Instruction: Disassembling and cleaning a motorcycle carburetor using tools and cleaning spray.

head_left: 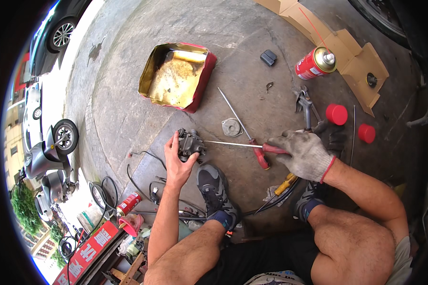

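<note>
My bare left hand (177, 161) steadies a small grey carburetor (190, 143) that rests on the concrete floor. A dirty work glove covers my right hand (305, 153), which grips the red handle of a long screwdriver (233, 144). Its shaft runs left, with the tip at the carburetor's side. A second red-handled screwdriver (245, 129) lies diagonally just behind the first one. A round grey metal cover (232, 127) lies on the floor close behind the carburetor.
A red tin tray (204, 80) with yellowish liquid sits behind. To the right: a red spray can (315, 63), pliers (306, 105), two red caps (336, 114), flattened cardboard (352, 52), a small black part (268, 57). A yellow-handled tool (284, 184) lies by my shoes. Scooters (52, 152) stand left.
</note>
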Demonstrator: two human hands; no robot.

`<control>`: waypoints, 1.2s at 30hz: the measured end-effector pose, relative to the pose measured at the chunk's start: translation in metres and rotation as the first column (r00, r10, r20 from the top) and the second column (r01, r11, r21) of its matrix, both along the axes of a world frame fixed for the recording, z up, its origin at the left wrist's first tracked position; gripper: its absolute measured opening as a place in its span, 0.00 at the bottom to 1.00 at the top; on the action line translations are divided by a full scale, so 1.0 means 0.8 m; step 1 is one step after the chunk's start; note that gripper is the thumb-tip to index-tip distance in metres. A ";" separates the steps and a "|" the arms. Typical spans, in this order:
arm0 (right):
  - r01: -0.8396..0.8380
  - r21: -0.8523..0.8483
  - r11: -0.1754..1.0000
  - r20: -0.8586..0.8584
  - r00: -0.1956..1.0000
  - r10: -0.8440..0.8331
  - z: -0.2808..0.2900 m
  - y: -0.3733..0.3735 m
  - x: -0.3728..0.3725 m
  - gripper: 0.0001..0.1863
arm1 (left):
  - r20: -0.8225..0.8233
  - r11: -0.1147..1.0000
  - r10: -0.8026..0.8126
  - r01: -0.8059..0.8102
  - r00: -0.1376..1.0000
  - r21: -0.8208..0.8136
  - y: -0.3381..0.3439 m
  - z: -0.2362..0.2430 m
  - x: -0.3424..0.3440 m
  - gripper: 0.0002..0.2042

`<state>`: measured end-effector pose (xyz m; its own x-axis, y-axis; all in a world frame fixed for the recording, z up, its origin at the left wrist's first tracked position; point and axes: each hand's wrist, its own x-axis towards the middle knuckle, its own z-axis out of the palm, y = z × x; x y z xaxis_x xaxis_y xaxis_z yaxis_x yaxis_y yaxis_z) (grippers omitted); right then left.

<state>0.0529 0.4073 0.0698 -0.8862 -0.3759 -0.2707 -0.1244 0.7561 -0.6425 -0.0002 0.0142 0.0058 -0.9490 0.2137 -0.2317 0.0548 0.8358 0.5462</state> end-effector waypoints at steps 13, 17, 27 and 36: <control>-0.069 0.103 0.992 -0.042 0.996 0.074 0.006 -0.001 -0.009 0.18 | 0.003 1.000 0.007 -0.007 1.000 -0.005 -0.001 0.000 0.000 0.46; -0.099 0.125 0.987 -0.313 0.940 0.134 0.001 0.003 -0.019 0.13 | 0.002 1.000 0.006 -0.006 1.000 0.010 0.002 0.000 -0.002 0.47; -0.324 0.294 0.899 -0.145 0.915 0.377 0.019 -0.004 -0.055 0.16 | 0.024 1.000 0.003 -0.004 1.000 0.022 -0.001 0.001 -0.002 0.48; -0.109 0.145 0.983 0.089 0.991 0.097 0.015 -0.010 -0.052 0.12 | -0.004 1.000 -0.021 0.021 1.000 -0.015 -0.009 -0.003 0.000 0.48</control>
